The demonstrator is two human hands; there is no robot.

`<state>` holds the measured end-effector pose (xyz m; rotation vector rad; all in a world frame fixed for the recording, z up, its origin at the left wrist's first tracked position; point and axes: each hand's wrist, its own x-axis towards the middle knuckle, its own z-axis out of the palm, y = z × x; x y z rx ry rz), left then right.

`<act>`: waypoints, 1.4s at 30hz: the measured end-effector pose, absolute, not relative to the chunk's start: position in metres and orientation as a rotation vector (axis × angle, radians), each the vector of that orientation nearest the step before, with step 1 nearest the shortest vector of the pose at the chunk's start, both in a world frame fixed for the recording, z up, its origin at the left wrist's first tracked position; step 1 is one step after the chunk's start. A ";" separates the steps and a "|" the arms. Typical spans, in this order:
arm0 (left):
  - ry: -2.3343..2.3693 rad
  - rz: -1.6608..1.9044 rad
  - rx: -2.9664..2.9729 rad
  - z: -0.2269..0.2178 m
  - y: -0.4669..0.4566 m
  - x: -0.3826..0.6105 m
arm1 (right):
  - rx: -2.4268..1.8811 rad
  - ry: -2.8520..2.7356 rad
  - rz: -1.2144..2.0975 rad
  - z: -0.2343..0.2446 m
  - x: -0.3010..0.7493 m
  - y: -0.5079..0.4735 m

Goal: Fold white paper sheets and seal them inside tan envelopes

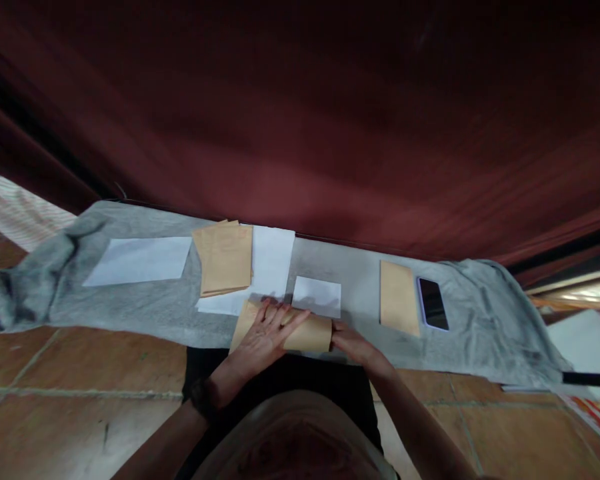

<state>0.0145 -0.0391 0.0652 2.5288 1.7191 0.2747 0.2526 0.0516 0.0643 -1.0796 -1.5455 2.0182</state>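
Left grip (265, 337) spread flat, palm down on the envelope (313, 333). Right grip (347, 340) against the envelope's right end; closed or not, cannot tell. Envelope lying along the near edge of the cloth (145, 307), bare floor (80, 360) just nearer. Just beyond both grips, at the envelope's far edge, a slip (317, 296). Beyond and left of the left grip, a sheet (273, 257) partly under a stack (225, 257). Right of the right grip, open cloth, then a second envelope (399, 297) and phone (433, 303) side by side. Far left, a lone sheet (140, 260). Curtain (300, 133) along the cloth's far edge.
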 end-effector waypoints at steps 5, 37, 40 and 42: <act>1.961 0.300 2.421 0.065 -0.044 0.007 | -1.341 -1.591 1.611 0.051 0.279 0.072; 2.263 0.427 2.234 0.038 -0.057 -0.020 | -1.307 -1.291 1.035 0.040 0.266 0.094; 2.253 0.426 2.215 0.038 -0.056 -0.019 | -1.302 -1.427 1.070 0.044 0.267 0.087; 2.250 0.424 2.217 0.038 -0.056 -0.019 | -1.341 -1.537 1.098 0.045 0.269 0.082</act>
